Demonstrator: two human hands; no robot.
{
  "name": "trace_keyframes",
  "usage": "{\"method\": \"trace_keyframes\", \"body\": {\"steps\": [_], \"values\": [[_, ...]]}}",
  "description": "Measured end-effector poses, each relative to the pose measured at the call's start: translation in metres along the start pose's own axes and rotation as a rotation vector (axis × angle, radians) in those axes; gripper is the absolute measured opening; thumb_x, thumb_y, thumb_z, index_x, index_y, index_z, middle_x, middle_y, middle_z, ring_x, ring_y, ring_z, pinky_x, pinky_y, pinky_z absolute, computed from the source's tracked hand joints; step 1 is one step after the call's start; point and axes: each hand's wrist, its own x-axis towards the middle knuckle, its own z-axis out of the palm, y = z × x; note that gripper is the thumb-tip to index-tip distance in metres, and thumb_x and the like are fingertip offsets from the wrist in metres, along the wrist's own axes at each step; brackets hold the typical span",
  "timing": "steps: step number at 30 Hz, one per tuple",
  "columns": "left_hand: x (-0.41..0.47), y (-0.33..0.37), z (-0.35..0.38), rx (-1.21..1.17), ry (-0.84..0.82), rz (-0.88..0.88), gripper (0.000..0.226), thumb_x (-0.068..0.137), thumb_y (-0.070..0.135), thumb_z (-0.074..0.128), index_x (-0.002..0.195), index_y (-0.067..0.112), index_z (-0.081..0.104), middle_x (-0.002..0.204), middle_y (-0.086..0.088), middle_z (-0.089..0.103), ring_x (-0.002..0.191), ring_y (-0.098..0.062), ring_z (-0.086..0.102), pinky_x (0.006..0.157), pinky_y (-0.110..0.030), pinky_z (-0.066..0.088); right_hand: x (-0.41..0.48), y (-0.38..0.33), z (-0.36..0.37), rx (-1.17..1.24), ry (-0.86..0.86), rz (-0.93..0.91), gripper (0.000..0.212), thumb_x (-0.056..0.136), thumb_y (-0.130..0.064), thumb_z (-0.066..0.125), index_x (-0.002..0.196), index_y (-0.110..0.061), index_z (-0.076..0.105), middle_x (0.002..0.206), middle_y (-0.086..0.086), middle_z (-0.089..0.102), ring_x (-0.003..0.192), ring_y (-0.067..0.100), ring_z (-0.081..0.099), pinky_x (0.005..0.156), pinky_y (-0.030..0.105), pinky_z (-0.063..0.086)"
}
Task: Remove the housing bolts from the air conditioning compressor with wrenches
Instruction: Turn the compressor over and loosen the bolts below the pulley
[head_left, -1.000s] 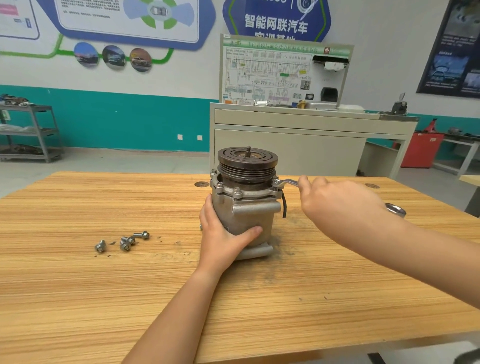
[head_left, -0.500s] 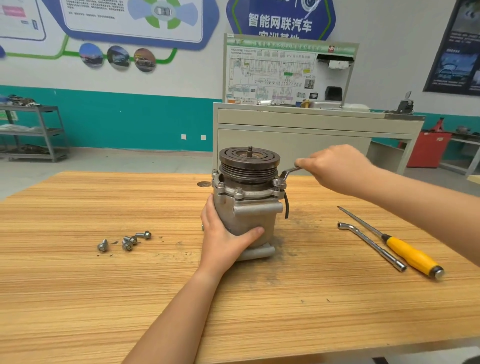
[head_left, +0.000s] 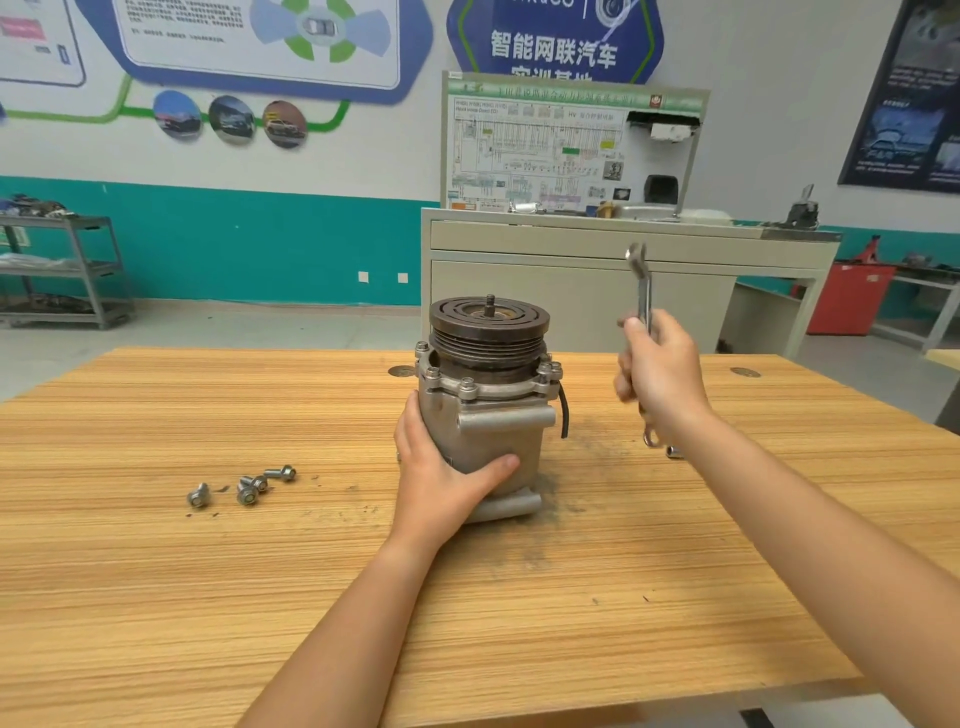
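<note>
The grey air conditioning compressor (head_left: 498, 431) stands upright on the wooden table (head_left: 260, 597), its dark pulley on top. Bolts still sit in the flange (head_left: 467, 387) below the pulley. My left hand (head_left: 441, 478) grips the lower housing from the front left. My right hand (head_left: 660, 374) holds a silver wrench (head_left: 643, 291) upright in the air, right of the compressor and clear of it. Its open jaw points up and its ring end shows below my hand. Several loose bolts (head_left: 249, 486) lie on the table to the left.
A small metal tool end (head_left: 674, 452) peeks out on the table beside my right wrist. A beige cabinet (head_left: 597, 291) with a wiring display board stands behind the table. A metal shelf rack (head_left: 67, 270) is at far left, a red cabinet (head_left: 847, 301) at far right.
My right hand has pulled the wrench off the flange bolt, lifted it and turned it upright. My right arm now hides the screwdriver and socket wrench. My left hand has not moved.
</note>
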Motion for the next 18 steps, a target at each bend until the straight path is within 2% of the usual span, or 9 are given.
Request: {"method": "trace_keyframes", "body": {"steps": [2,6,8,10,12,14,16,18], "values": [[-0.001,0.001,0.0,0.005,-0.003,-0.005,0.124,0.057,0.043,0.086,0.148,0.034,0.003,0.15,0.01,0.012,0.137,-0.007,0.02,0.112,-0.031,0.026,-0.015,0.009,0.007,0.215,-0.04,0.214,0.017,0.097,-0.022,0.042,0.1,-0.011,0.054,0.044,-0.008,0.034,0.031,0.005,0.028,0.033,0.018,0.021],[-0.001,0.002,0.001,0.026,0.02,-0.006,0.125,0.057,0.041,0.086,0.149,0.032,0.002,0.151,0.009,0.012,0.127,0.006,0.016,0.106,-0.022,0.021,-0.044,0.031,0.029,0.435,-0.142,0.389,0.019,0.09,-0.034,0.055,0.093,-0.015,0.052,0.041,-0.01,0.027,0.032,0.006,0.021,0.033,0.017,0.015],[-0.002,0.003,0.002,0.039,0.023,-0.004,0.125,0.058,0.038,0.087,0.149,0.029,0.002,0.151,0.008,0.011,0.126,0.008,0.015,0.105,-0.02,0.02,-0.055,0.039,0.041,0.584,-0.167,0.407,0.025,0.082,-0.041,0.061,0.085,-0.019,0.049,0.04,-0.01,0.025,0.031,0.006,0.019,0.032,0.014,0.015],[-0.001,0.007,0.001,0.043,0.01,-0.014,0.126,0.059,0.035,0.087,0.149,0.028,0.0,0.152,0.006,0.009,0.133,0.002,0.013,0.109,-0.022,0.019,-0.062,0.042,0.049,0.646,-0.207,0.38,0.035,0.07,-0.049,0.066,0.082,-0.021,0.048,0.041,-0.009,0.027,0.031,0.006,0.02,0.032,0.013,0.016],[0.0,0.016,-0.008,0.048,-0.041,-0.05,0.13,0.06,0.035,0.087,0.15,0.027,-0.007,0.156,0.005,0.001,0.142,-0.006,0.006,0.116,-0.031,0.015,-0.064,0.043,0.052,0.658,-0.247,0.35,0.043,0.06,-0.053,0.068,0.085,-0.023,0.051,0.043,-0.007,0.027,0.03,0.006,0.021,0.031,0.013,0.017],[-0.001,0.026,-0.02,0.064,-0.081,-0.085,0.133,0.057,0.047,0.083,0.149,0.032,-0.011,0.158,0.01,-0.009,0.145,-0.009,0.0,0.119,-0.038,0.011,-0.066,0.043,0.052,0.667,-0.267,0.334,0.049,0.055,-0.054,0.07,0.087,-0.023,0.051,0.043,-0.006,0.026,0.029,0.005,0.021,0.031,0.012,0.016],[-0.007,0.04,-0.032,0.049,0.012,0.026,0.117,0.057,0.058,0.074,0.148,0.039,0.003,0.156,0.019,-0.006,0.141,0.002,0.002,0.115,-0.027,0.012,-0.066,0.044,0.052,0.685,-0.289,0.335,0.055,0.052,-0.054,0.07,0.091,-0.021,0.051,0.043,-0.006,0.025,0.028,0.005,0.02,0.031,0.011,0.016],[-0.012,0.06,-0.038,0.049,0.131,0.336,0.071,0.075,0.05,0.072,0.135,0.037,0.035,0.153,0.017,0.008,0.139,0.008,0.008,0.11,-0.012,0.013,-0.065,0.047,0.053,0.704,-0.305,0.352,0.058,0.051,-0.054,0.071,0.094,-0.021,0.052,0.043,-0.006,0.024,0.028,0.005,0.02,0.031,0.011,0.015]]}}
